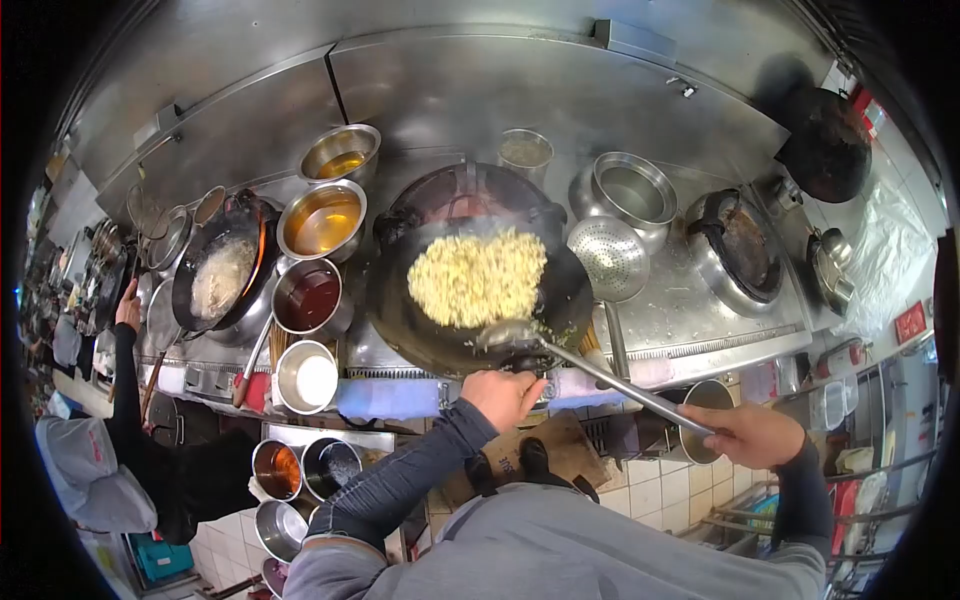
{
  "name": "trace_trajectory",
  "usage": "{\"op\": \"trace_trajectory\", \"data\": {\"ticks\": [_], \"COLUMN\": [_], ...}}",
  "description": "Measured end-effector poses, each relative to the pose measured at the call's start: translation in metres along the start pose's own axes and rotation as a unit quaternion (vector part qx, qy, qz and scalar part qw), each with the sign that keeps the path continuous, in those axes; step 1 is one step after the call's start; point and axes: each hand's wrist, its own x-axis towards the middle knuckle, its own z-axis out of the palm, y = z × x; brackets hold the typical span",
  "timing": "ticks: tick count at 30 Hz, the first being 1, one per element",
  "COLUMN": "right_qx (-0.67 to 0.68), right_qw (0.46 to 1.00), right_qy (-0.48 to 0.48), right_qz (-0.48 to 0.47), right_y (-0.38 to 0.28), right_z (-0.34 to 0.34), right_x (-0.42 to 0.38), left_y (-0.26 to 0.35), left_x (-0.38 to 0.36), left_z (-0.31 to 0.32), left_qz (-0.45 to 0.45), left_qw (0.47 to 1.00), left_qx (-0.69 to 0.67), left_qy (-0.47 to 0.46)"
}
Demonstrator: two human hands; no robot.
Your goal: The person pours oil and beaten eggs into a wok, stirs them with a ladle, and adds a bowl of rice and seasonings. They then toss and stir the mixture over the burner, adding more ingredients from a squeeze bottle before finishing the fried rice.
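Pale yellow chopped food fills the middle of a large black wok and looks blurred, partly above its surface. My left hand is closed at the wok's near edge, around its handle, which the fingers mostly hide. In my right hand is the long handle of a metal ladle. The ladle's bowl rests low in the wok, at the near side of the food.
Left of the wok stand metal pots of amber liquid, dark red sauce and white contents. A perforated strainer lies to the right. A co-worker stands at another wok on the left.
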Motion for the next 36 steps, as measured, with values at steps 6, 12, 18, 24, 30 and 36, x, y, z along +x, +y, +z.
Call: {"op": "trace_trajectory", "data": {"ticks": [6,12,18,24,30,36], "right_qx": [-0.041,-0.034,0.006,-0.124,-0.117,0.004], "right_qw": [0.990,0.969,0.997,0.992,0.964,0.972], "right_qy": [0.111,0.232,0.070,-0.001,0.211,0.230], "right_qz": [-0.074,-0.075,-0.036,0.000,-0.109,-0.039], "right_y": [0.002,-0.011,-0.007,-0.032,0.012,0.028], "right_z": [0.044,0.069,0.039,-0.012,0.076,0.110], "right_x": [0.140,0.172,0.060,0.028,0.185,0.116], "left_y": [-0.055,-0.024,-0.057,-0.012,-0.048,-0.045], "left_x": [0.037,-0.042,0.015,0.027,-0.028,0.011], "left_z": [0.073,0.082,0.053,-0.016,0.113,0.042], "left_qz": [-0.041,-0.081,-0.090,-0.014,-0.057,-0.031], "left_qw": [0.996,0.994,0.994,0.998,0.998,0.999], "left_qx": [-0.006,0.014,-0.025,-0.051,-0.024,0.027], "left_qy": [0.082,-0.075,-0.063,-0.043,0.011,-0.018]}}
